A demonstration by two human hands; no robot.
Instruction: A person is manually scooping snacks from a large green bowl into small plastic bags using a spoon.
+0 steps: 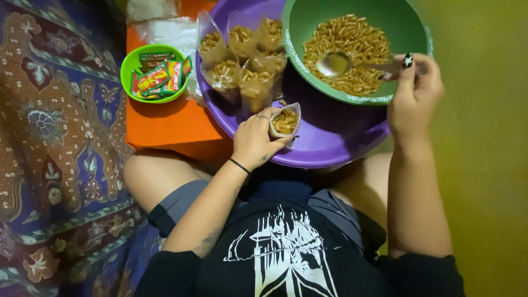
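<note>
My left hand [254, 137] grips a small clear plastic bag [285, 120] partly filled with orange snack sticks, held over the large purple basin [330, 144]. My right hand [413, 93] holds a metal spoon [336, 63] whose bowl rests in the green bowl [308, 22] of loose snack sticks [357, 38]. Several filled clear bags [242, 58] stand upright in the left part of the purple basin.
A small green bowl [127, 69] with red and green sachets [159, 77] sits on an orange surface [170, 124] at the left. White plastic wrapping [170, 30] lies behind it. A patterned blue and brown cloth [55, 137] covers the left side. My knees frame the basin.
</note>
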